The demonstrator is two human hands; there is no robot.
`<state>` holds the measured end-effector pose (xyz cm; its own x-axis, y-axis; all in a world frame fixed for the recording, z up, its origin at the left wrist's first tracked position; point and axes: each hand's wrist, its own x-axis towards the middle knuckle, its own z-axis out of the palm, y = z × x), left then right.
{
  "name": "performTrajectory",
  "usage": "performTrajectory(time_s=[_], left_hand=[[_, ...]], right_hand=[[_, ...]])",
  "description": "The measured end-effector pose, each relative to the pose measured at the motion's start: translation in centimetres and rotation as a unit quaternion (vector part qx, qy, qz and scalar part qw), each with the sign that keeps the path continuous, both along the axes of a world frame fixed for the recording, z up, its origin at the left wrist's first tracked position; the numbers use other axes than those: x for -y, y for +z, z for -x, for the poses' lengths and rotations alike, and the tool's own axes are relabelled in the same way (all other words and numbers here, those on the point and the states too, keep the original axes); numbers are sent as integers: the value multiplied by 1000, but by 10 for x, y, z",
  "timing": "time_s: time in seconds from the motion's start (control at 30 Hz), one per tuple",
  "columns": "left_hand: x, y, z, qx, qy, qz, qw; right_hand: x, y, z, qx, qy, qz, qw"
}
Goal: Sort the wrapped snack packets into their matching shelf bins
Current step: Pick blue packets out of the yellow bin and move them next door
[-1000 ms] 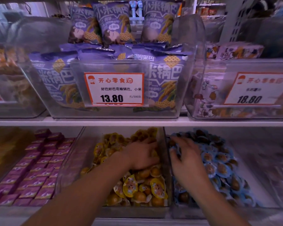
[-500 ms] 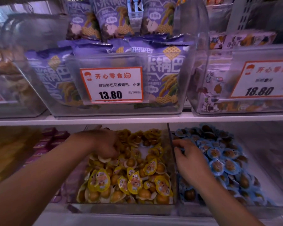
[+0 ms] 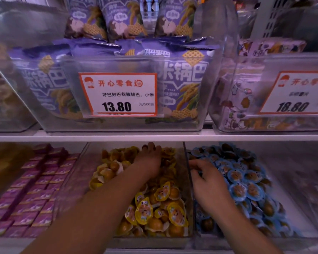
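My left hand [image 3: 151, 163] reaching deep over the yellow packets [image 3: 154, 204], grip hidden (fingers buried), my right hand [image 3: 208, 186] curled on the blue packets [image 3: 246, 187], what it pinches unclear, divider wall [image 3: 188, 176] between my hands, purple boxes [image 3: 35, 189] far left.

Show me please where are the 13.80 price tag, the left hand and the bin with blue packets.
13.80 price tag [image 3: 117, 94]: head view, on the white middle of the card.
left hand [image 3: 150, 160]: head view, on its back.
bin with blue packets [image 3: 188, 173]: head view, on its clear left wall.
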<state>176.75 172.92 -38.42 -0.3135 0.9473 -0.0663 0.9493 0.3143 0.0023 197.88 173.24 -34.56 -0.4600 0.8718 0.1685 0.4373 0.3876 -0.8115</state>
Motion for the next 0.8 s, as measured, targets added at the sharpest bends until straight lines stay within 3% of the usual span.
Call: performTrajectory(time_s=[0.17, 0.37, 0.47, 0.63, 0.7, 0.73, 0.77, 0.8], left_hand=[[6, 2, 10, -15, -98, 41, 994], [9, 20, 12, -43, -67, 137, 987], [14, 33, 18, -13, -47, 161, 986], [37, 57, 28, 123, -29, 82, 989], [49, 69, 31, 198, -19, 5, 980], [56, 76, 29, 258, 12, -55, 964], [63, 83, 22, 351, 57, -127, 926], [71, 88, 12, 474, 104, -204, 850]], right_hand=[[-1, -1, -1, -14, 7, 3, 1000], [0, -1, -4, 0, 18, 4, 1000], [0, 1, -4, 2, 19, 8, 1000], [0, 0, -5, -1, 23, 9, 1000], [0, 0, -5, -5, 25, 10, 1000], [-1, 1, -4, -8, 21, 9, 1000], [0, 2, -4, -15, 12, -2, 1000], [1, 5, -3, -32, -2, -28, 999]])
